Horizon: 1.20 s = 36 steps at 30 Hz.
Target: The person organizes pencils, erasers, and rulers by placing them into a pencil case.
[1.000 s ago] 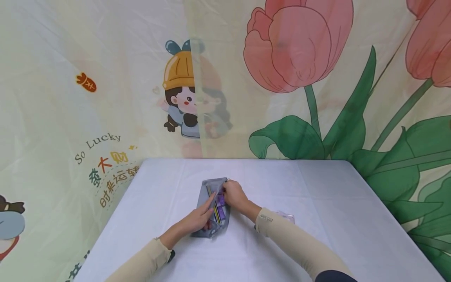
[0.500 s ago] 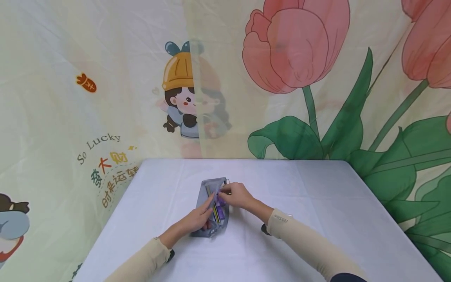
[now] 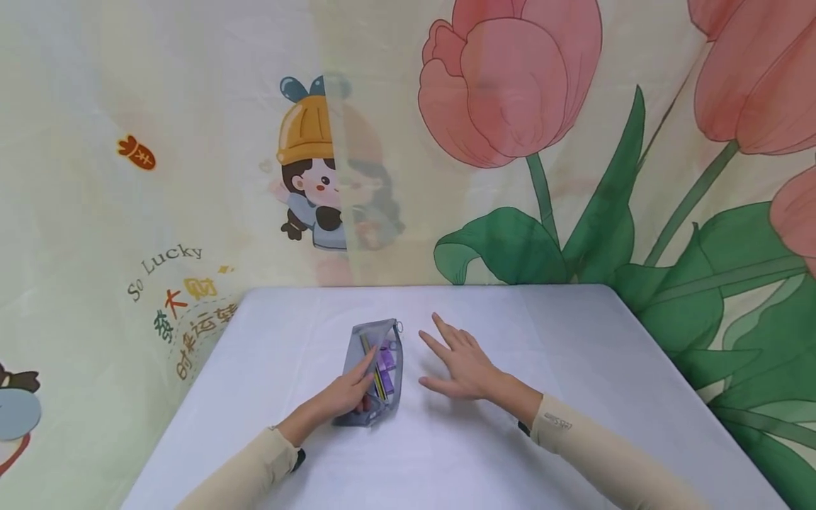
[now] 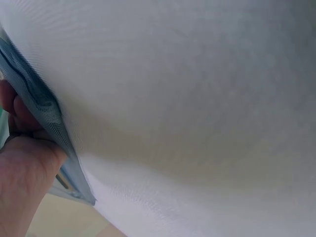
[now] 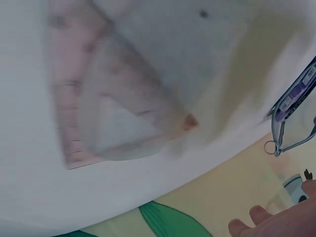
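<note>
My left hand (image 3: 344,393) grips the side of a grey-blue mesh pencil case (image 3: 359,354) on the white table. The case's mouth gapes to the right, with a zip ring (image 3: 399,326) at its far corner. Inside lie striped pencils (image 3: 380,386) and purple packets (image 3: 387,383) whose kind is unclear. In the left wrist view the left hand (image 4: 29,165) has its fingers curled at the edge of the pencil case (image 4: 47,111). My right hand (image 3: 468,365) hovers to the right of the case, fingers spread, holding nothing.
Clear, pinkish plastic rulers (image 5: 74,123), apparently with a triangle and protractor shape, lie on the table under the right wrist; the right arm hides them in the head view. A printed curtain (image 3: 408,212) hangs behind the table's far edge.
The right hand has left the pencil case's mouth, moved right and spread its fingers. The left hand keeps its grip on the case. The head view has shifted slightly.
</note>
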Available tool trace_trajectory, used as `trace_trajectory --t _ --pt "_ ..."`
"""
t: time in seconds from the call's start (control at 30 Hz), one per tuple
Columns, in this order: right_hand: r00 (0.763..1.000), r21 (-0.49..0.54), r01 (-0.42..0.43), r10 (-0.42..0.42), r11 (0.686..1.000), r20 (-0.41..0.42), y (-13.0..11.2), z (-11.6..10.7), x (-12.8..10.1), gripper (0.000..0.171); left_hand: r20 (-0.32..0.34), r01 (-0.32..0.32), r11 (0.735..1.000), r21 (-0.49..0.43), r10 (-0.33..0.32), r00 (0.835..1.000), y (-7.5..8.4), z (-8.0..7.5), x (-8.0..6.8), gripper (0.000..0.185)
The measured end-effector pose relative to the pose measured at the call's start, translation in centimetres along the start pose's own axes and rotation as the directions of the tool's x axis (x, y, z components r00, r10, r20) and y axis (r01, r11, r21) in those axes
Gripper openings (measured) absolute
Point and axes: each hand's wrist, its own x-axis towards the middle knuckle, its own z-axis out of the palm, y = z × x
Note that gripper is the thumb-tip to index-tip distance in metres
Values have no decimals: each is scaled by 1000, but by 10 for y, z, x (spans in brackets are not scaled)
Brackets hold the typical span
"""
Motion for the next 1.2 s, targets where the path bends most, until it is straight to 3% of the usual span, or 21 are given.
trace_trajectory --t 0.2,0.5,0.9,1.2 --pt "997 -10 -75 74 997 -21 12 -5 -17 88 -15 7 1000 19 -7 1000 -6 0 1 63" --pt "989 -57 -128 123 990 -82 37 -17 -36 89 -33 -17 996 88 20 999 0 -5 3 66" --pt "987 -132 -155 148 979 -60 55 -17 -65 90 -35 -24 996 89 27 999 1 -8 5 68" --pt "985 -111 -172 168 979 -41 60 -13 -90 102 -25 -13 998 64 15 1000 -1 1 5 67"
